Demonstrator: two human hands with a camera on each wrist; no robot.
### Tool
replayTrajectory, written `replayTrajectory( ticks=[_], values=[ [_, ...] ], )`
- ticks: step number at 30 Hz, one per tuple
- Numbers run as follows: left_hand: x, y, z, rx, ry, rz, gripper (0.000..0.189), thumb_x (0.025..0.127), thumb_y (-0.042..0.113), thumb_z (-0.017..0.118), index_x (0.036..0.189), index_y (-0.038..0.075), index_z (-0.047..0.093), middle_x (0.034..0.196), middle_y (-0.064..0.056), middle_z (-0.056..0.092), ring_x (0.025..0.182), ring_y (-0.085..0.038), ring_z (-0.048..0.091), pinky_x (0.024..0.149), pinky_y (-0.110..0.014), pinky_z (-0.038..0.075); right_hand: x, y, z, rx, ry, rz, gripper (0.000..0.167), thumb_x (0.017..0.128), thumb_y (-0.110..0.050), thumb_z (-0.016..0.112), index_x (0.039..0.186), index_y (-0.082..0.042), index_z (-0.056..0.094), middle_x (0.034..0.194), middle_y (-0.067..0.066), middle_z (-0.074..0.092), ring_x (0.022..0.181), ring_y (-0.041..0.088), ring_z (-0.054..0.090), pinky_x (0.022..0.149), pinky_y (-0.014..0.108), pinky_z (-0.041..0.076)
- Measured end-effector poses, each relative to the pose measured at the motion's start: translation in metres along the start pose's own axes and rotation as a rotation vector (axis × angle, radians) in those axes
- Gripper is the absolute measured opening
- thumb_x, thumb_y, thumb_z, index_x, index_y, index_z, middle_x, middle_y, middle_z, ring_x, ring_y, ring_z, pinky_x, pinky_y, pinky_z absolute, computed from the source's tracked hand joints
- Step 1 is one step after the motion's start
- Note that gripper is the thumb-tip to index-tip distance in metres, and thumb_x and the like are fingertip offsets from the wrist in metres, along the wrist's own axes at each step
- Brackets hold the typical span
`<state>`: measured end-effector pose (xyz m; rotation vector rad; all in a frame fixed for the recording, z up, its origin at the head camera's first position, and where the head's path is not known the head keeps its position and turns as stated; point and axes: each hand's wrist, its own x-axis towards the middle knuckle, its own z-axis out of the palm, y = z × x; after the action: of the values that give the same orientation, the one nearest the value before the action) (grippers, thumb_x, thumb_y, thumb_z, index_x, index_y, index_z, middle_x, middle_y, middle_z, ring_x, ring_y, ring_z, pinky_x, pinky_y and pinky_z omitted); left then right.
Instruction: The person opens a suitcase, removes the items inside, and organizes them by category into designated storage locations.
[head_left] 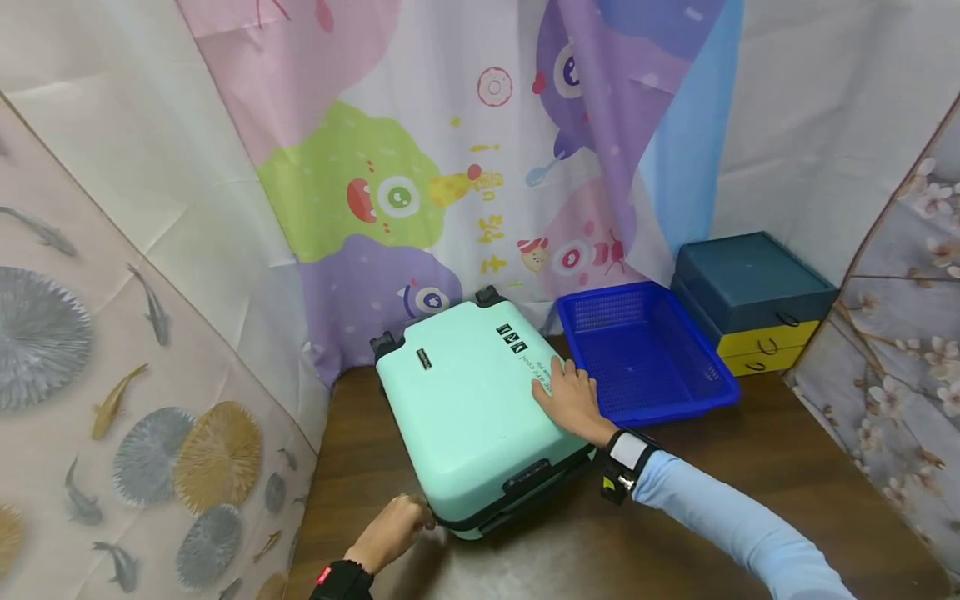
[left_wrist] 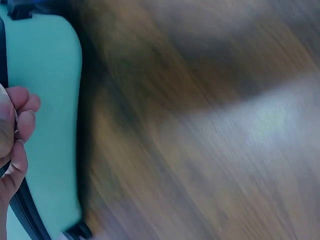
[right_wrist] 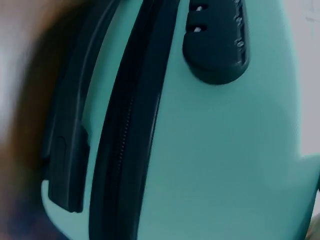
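At the left, a cloth printed with fish and round leaves (head_left: 63,333) hangs beside the brown wooden table (head_left: 352,433). Next comes the left hand (head_left: 393,529), low at the near left corner of the mint-green suitcase (head_left: 465,400); its fingers are curled, and the left wrist view shows thumb and fingers pinching a small zip pull (left_wrist: 16,122) — mostly hidden by them — at the dark zip strip (right_wrist: 127,135). The suitcase lies flat on the table, turned at a slant, two black wheels (head_left: 489,296) at its far end, a combination lock (head_left: 527,477) and a carry handle (right_wrist: 75,160) on its near side. Behind hangs a curtain with cartoon monsters (head_left: 397,196). On the suitcase's right part rests the right hand (head_left: 566,396) — fingers loose and released, gripping nothing. Just beside it sits a blue basket (head_left: 630,354), then a dark teal box with yellow drawers (head_left: 757,283), near a blossom-printed cloth (head_left: 900,392).
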<state>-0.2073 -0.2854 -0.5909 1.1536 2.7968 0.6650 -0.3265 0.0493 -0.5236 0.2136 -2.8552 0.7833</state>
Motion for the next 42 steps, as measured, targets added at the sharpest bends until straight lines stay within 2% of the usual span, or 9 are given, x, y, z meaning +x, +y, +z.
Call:
replayTrajectory(
  ticks=[7,14,20,25,28,31,35,39,42],
  values=[
    [0.008,0.021,0.010,0.012,-0.012,0.057,0.015,0.076,-0.010,0.075,0.078,0.005,0.078,0.077,0.001,0.073,0.071,-0.004,0.065,0.064,-0.018,0.050,0.028,0.012,0.002,-0.002,-0.024,-0.157,0.067,0.099,-0.042,0.053,0.144,0.006,0.044,0.128,0.031,0.054,0.108,0.049,0.057,0.089,0.057,0.045],
    [0.012,0.026,0.020,0.020,0.037,0.071,0.016,0.075,-0.004,0.079,0.073,0.011,0.074,0.074,0.005,0.070,0.070,0.000,0.060,0.063,-0.018,0.047,0.006,0.010,-0.027,-0.087,-0.211,-0.050,0.085,0.095,-0.058,0.055,0.151,0.002,0.033,0.144,0.043,0.031,0.122,0.060,0.042,0.095,0.067,0.038],
    [0.012,0.026,0.022,0.075,0.075,0.134,0.020,0.071,-0.008,0.078,0.071,0.012,0.074,0.072,0.007,0.070,0.069,0.000,0.059,0.064,-0.020,0.047,-0.022,0.017,-0.037,-0.003,-0.311,-0.142,0.098,0.087,-0.047,0.070,0.155,0.004,0.020,0.140,0.055,0.015,0.079,0.048,0.062,0.077,0.060,0.049],
    [0.016,0.031,0.027,0.140,0.074,0.156,0.017,0.071,-0.006,0.080,0.077,0.010,0.077,0.076,0.005,0.072,0.071,-0.003,0.060,0.069,-0.025,0.047,-0.014,0.020,-0.033,0.013,-0.281,-0.150,0.095,0.085,-0.038,0.072,0.156,0.001,0.022,0.143,0.053,0.012,0.068,0.041,0.059,0.072,0.055,0.050],
    [0.025,0.039,0.034,0.161,0.104,0.167,0.015,0.073,-0.004,0.080,0.075,0.010,0.075,0.075,0.005,0.071,0.070,-0.005,0.060,0.069,-0.026,0.047,-0.003,0.026,-0.030,0.072,-0.278,-0.132,0.091,0.086,-0.033,0.072,0.156,-0.003,0.023,0.149,0.048,0.007,0.095,0.056,0.057,0.086,0.062,0.045],
    [0.038,0.050,0.043,0.184,0.147,0.177,0.020,0.074,-0.006,0.078,0.069,0.011,0.070,0.068,0.006,0.066,0.065,-0.006,0.058,0.066,-0.027,0.047,0.009,0.036,-0.025,0.171,-0.246,-0.134,0.084,0.087,-0.027,0.071,0.156,-0.005,0.027,0.154,0.041,0.005,0.124,0.061,0.040,0.097,0.069,0.033],
    [0.056,0.063,0.050,0.248,0.176,0.173,0.030,0.077,-0.004,0.074,0.061,0.014,0.056,0.058,0.009,0.052,0.054,-0.005,0.049,0.055,-0.025,0.042,0.018,0.044,-0.016,0.150,-0.096,-0.180,0.070,0.088,-0.027,0.070,0.149,-0.008,0.042,0.153,0.035,0.023,0.123,0.056,0.045,0.092,0.066,0.040],
    [0.067,0.069,0.048,0.274,0.142,0.135,0.030,0.075,-0.003,0.072,0.059,0.017,0.055,0.055,0.011,0.049,0.049,-0.001,0.041,0.046,-0.022,0.034,0.014,0.036,-0.014,0.095,0.006,-0.244,0.047,0.095,-0.023,0.067,0.138,-0.009,0.057,0.143,0.032,0.039,0.117,0.051,0.051,0.088,0.061,0.045],
    [0.070,0.069,0.043,0.252,0.080,0.108,0.020,0.071,-0.004,0.071,0.069,0.016,0.069,0.061,0.011,0.060,0.051,0.000,0.048,0.045,-0.019,0.037,0.007,0.020,-0.015,0.112,-0.043,-0.278,0.044,0.098,-0.029,0.062,0.137,-0.009,0.059,0.144,0.037,0.036,0.125,0.056,0.041,0.096,0.065,0.037]
  ],
)
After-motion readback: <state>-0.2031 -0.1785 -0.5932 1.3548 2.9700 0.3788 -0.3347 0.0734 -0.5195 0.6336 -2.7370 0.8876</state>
